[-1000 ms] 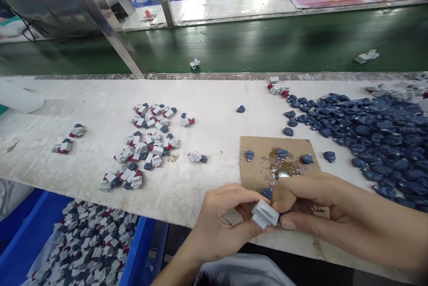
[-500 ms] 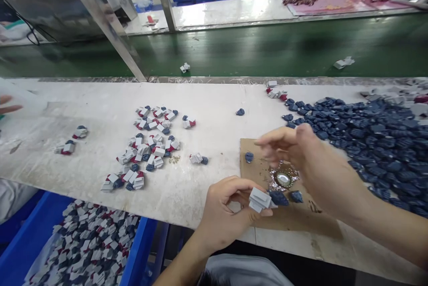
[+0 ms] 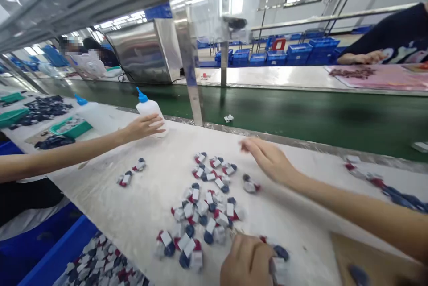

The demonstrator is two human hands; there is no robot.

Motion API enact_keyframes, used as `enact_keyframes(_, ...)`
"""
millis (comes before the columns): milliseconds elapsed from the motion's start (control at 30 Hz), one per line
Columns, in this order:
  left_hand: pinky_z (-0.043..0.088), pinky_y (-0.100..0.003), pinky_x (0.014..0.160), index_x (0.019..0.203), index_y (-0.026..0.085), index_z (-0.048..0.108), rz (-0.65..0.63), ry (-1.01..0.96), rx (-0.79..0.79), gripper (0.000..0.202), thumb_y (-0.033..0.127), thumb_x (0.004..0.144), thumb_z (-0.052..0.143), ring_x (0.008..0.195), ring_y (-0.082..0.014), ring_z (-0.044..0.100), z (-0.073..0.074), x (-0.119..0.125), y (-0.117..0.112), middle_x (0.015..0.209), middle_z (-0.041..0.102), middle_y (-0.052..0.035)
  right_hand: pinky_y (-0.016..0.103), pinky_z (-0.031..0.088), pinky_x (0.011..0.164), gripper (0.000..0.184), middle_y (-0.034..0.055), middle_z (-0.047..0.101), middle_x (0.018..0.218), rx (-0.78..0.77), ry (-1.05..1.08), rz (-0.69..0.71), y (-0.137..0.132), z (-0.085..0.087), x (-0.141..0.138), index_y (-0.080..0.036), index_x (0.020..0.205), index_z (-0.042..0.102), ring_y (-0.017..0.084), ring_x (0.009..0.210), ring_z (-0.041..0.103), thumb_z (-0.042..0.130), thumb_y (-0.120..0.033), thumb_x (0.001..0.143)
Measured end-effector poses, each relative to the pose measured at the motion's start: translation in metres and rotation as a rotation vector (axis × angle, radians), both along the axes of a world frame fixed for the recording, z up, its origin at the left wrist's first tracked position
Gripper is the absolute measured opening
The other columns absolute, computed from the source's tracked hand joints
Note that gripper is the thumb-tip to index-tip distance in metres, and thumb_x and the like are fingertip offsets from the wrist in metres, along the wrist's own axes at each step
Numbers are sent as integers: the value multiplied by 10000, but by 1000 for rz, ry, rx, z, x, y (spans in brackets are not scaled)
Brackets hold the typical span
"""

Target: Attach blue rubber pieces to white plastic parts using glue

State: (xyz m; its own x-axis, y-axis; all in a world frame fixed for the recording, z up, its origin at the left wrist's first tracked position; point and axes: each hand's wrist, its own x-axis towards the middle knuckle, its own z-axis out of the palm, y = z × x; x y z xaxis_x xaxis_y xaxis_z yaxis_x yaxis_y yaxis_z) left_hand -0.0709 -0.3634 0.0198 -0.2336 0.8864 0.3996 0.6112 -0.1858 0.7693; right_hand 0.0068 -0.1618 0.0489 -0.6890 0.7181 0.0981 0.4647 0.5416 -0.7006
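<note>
My right hand (image 3: 269,161) stretches out to the left over the white worktable (image 3: 140,205), fingers extended and holding nothing, just above a scatter of small grey, red and dark blue pieces (image 3: 207,205). At the bottom edge my left hand (image 3: 247,263) is closed on one small grey-and-blue piece (image 3: 278,264). A loose piece (image 3: 249,184) lies right below my right wrist.
A co-worker's hand (image 3: 143,126) reaches from the left and touches a white glue bottle with a blue tip (image 3: 149,107). A blue bin of pieces (image 3: 100,259) sits below the table edge. Brown cardboard (image 3: 368,259) lies at bottom right, a green conveyor belt (image 3: 301,116) behind.
The view has swung left and upward. My right hand left the cardboard and reached left over the scattered pieces. My left hand still holds its piece. A co-worker's arm has come in.
</note>
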Motion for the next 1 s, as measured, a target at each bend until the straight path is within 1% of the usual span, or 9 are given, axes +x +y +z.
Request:
enact_keyframes(100, 564, -350, 649, 637, 346, 700, 3, 64, 0, 182, 168, 667, 720, 769, -257, 684, 51, -133, 49, 699, 675, -52, 538, 419, 1027, 417, 125, 531, 1370, 150, -108, -113, 94, -5, -78, -189, 1311, 542, 284, 1226, 523, 556, -404, 955)
enact_keyframes(200, 440, -538, 951, 593, 216, 706, 122, 97, 9, 306, 273, 830, 521, 958, -288, 691, 93, -247, 93, 697, 590, -21, 474, 502, 940, 347, 97, 573, 1300, 213, -165, -103, 143, -19, -129, -191, 1251, 582, 235, 1112, 590, 592, -353, 945)
enact_keyframes(300, 316, -600, 1043, 638, 175, 733, 184, 107, -1, 401, 358, 862, 456, 1109, -331, 642, 99, -273, 108, 758, 589, -12, 435, 525, 904, 286, 89, 605, 1242, 247, -147, -63, 149, -30, -138, -187, 1191, 611, 210, 1054, 611, 576, -346, 956)
enact_keyframes(367, 384, -533, 1038, 749, 242, 769, 190, 90, -3, 301, 421, 837, 544, 1228, -343, 572, 83, -236, 100, 860, 649, -37, 433, 520, 908, 263, 85, 621, 1210, 250, -105, -43, 137, -30, -121, -183, 1165, 621, 206, 1047, 614, 573, -338, 958)
enact_keyframes(467, 544, -437, 834, 910, 386, 771, 116, 48, -39, 254, 424, 660, 795, 1157, -357, 609, 46, -136, 66, 1035, 721, -119, 405, 509, 926, 306, 85, 655, 1174, 231, -27, -34, 103, -17, -64, -192, 1230, 585, 205, 1050, 620, 567, -298, 943)
enact_keyframes(567, 561, -457, 756, 1021, 325, 772, 7, 26, -84, 394, 381, 637, 840, 953, -369, 685, 9, -34, 19, 1025, 746, -167, 381, 523, 897, 430, 79, 688, 1152, 203, 31, -26, 45, 2, 18, -224, 1302, 536, 222, 1023, 643, 583, -329, 888)
enact_keyframes(667, 484, -492, 939, 1144, 258, 726, 138, -15, 45, 409, 372, 754, 767, 1043, -357, 647, -16, 33, -19, 1071, 742, -162, 396, 537, 865, 400, 86, 705, 1123, 184, 67, 17, -30, 17, 100, -232, 1230, 597, 246, 987, 664, 597, -372, 855)
enact_keyframes(833, 479, -265, 546, 1153, 223, 720, 23, -460, -29, 450, 503, 803, 687, 699, -197, 627, -14, 91, -41, 899, 731, -104, 332, 538, 825, 263, 78, 724, 1052, 238, 44, 179, -145, 28, 186, -244, 1147, 654, 225, 966, 668, 574, -235, 896)
enact_keyframes(1000, 441, -191, 474, 930, 182, 787, -179, -925, -391, 537, 578, 572, 845, 594, -137, 607, -11, 135, -47, 796, 746, -94, 310, 533, 788, 322, 80, 724, 993, 339, 3, 271, -182, 16, 226, -220, 1184, 645, 218, 894, 661, 610, -165, 868)
